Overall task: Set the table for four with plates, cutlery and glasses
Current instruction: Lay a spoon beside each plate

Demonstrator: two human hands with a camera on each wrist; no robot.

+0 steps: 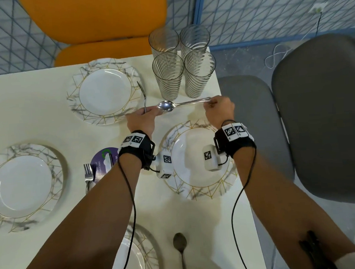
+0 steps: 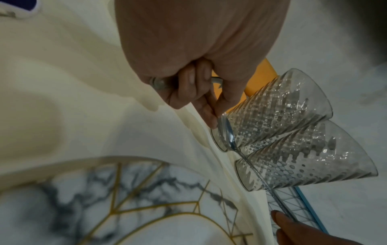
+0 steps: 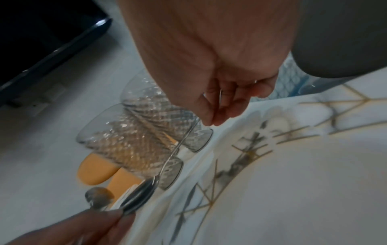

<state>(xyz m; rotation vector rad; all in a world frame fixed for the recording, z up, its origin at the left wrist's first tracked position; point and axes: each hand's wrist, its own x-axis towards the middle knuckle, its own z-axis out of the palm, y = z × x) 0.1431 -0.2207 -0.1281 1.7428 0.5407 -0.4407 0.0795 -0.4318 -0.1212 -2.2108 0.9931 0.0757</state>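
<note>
Nearest the person, below both forearms, a partly hidden plate (image 1: pixel 138 259) lies under the left forearm, with a spoon (image 1: pixel 180 250) just beside it, between the two arms.

Under the wrists: one marbled plate (image 1: pixel 199 192) lies beneath the right wrist. On the outer side of the left forearm sit forks (image 1: pixel 88 175) and a purple disc (image 1: pixel 103 161), both partly hidden by the arm. Further out on that side lies another plate (image 1: pixel 19 185), well apart from the hands.

At the hands: the left hand (image 1: pixel 143 117) is curled round the handle of an upright spoon (image 1: pixel 143 95), and its fingertips (image 2: pixel 211 121) also touch the bowl of a second, horizontal spoon (image 1: pixel 166 106). The right hand (image 1: pixel 219 109) pinches the handle end of that horizontal spoon between thumb and fingers. The horizontal spoon spans the gap between the two hands, held above the white table (image 1: pixel 36 114).

Beyond the left hand lies the fourth plate (image 1: pixel 105 93), its rim just beside the knuckles. Beyond the gap between the hands stand four ribbed glasses (image 1: pixel 180 61), upright and grouped close together.

Past the table edge: an orange chair (image 1: pixel 94 16) ahead, and grey chairs (image 1: pixel 320 109) on the right hand's outer side.
</note>
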